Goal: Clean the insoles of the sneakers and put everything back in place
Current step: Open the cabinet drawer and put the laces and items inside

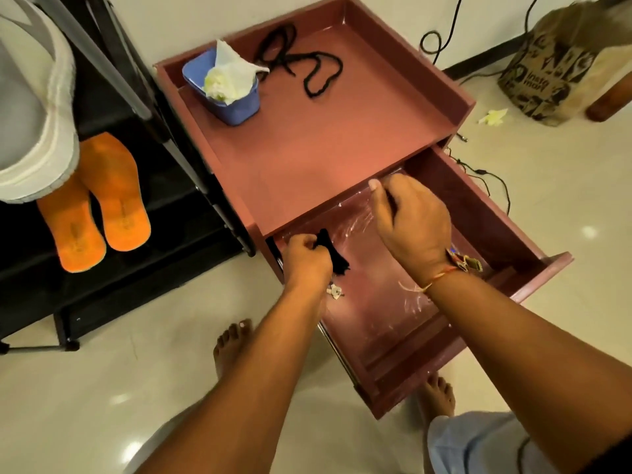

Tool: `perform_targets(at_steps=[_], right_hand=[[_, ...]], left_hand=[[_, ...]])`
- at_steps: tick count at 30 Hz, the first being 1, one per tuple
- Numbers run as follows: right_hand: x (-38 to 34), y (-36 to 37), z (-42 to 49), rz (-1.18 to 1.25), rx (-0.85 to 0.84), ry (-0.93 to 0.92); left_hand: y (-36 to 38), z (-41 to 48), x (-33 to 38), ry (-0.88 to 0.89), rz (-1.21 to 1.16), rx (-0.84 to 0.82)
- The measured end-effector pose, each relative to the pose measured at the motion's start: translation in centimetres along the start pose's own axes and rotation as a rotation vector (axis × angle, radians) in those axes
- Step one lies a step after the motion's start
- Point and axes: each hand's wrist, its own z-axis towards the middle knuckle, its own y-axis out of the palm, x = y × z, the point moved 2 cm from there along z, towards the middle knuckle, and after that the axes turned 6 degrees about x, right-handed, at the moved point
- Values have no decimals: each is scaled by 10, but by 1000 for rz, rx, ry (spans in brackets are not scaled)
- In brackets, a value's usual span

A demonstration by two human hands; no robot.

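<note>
Two flat orange insoles (116, 200), fuzzy-faced and foot-shaped, lie side by side on a black shelf of the shoe rack (160, 213), their upper ends tucked under the thick sole of a white sneaker (41, 131) on the tier above. Just beside the rack stands a reddish-brown cabinet whose top (307, 142) is rimmed like a shallow tray. On it sit a blue plastic tub (239, 107) stuffed with crumpled white tissue (229, 77) and, near the tub, a loose black lace (309, 93) in limp curls. The drawer (427, 367) below is pulled out, its floor covered in glossy, wrinkled film. Over its left end the left hand (304, 258) is clenched round a black bundle (331, 251), soft and folded, which sticks out past the knuckles. The right hand (410, 220), a thread bracelet (441, 277) at the wrist, hangs over the drawer's back with fingers curled and thumb out; whether it pinches anything cannot be told. Small metal keys (334, 291) lie in the drawer by the left wrist. A printed paper bag (547, 77) stands on the pale, shiny floor tiles.
</note>
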Motion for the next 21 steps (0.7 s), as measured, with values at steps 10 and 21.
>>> perform_targets(at_steps=[10,21], right_hand=[[-8,119,160,-247,-556,-80],[2,151,170,-400,-710,-179]], left_hand=[[-7,0,6,37,-125,-12],[-9,5,7,31,-188,-46]])
